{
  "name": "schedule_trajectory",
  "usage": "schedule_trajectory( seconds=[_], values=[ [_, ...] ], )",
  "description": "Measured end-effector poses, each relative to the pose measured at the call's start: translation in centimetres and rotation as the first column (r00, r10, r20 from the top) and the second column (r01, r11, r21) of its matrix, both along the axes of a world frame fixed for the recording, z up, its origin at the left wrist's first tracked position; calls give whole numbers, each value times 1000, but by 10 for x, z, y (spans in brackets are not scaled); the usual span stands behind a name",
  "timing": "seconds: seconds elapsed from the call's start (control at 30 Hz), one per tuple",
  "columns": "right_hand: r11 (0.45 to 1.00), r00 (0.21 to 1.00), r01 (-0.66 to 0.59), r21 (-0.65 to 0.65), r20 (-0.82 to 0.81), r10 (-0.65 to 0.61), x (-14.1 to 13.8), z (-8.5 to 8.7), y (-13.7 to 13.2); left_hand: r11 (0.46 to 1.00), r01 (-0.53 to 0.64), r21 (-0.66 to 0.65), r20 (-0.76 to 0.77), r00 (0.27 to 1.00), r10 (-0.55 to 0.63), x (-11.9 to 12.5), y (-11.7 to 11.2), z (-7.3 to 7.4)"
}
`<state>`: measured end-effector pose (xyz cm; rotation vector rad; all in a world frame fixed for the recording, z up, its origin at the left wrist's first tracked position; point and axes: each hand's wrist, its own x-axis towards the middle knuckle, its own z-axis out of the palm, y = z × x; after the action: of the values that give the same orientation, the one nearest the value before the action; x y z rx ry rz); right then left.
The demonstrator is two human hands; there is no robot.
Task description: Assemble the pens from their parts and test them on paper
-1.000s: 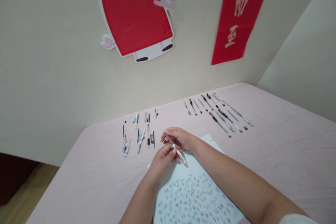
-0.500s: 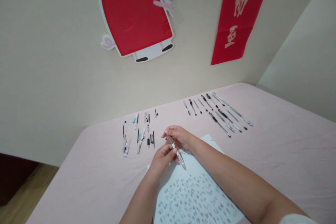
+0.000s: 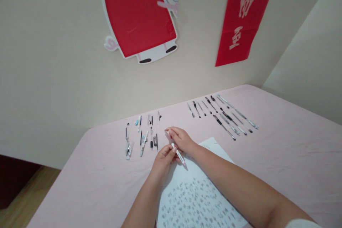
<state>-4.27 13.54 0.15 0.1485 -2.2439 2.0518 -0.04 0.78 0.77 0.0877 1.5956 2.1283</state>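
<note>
While the left hand and right hand pinch a white pen above the paper, apparently opening it, the next move likely needs opposed pulling.

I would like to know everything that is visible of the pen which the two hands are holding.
The pen looks plastic: white barrel with unreadable dark marks, pink near the lower end, pinkish upper part. It slants over the paper, lower end pointing down-right in view. The left hand grips the barrel; the right hand holds the upper part. Whether these parts are joined, I cannot tell.
</note>
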Motion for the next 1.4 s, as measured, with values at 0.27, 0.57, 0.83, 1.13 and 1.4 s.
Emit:
schedule_trajectory(
  seconds=[0.27,0.57,0.83,1.13,1.4],
  values=[
    [874,927,-84,479,-284,245,1,3,14,996,-24,83,28,999,22,-2,-1,1],
    [846,896,-72,529,-338,288,2,5,17,993,-30,113,47,999,24,-1,0,3],
    [872,935,36,488,-326,144,10,3,20,995,-16,95,48,999,12,0,2,10],
    [965,962,255,66,-119,-246,42,-7,38,999,-16,43,-3,1000,16,2,-1,1],
    [981,976,193,-10,106,-191,79,-6,62,998,4,-67,-53,999,-8,4,1,0]
  ],
)
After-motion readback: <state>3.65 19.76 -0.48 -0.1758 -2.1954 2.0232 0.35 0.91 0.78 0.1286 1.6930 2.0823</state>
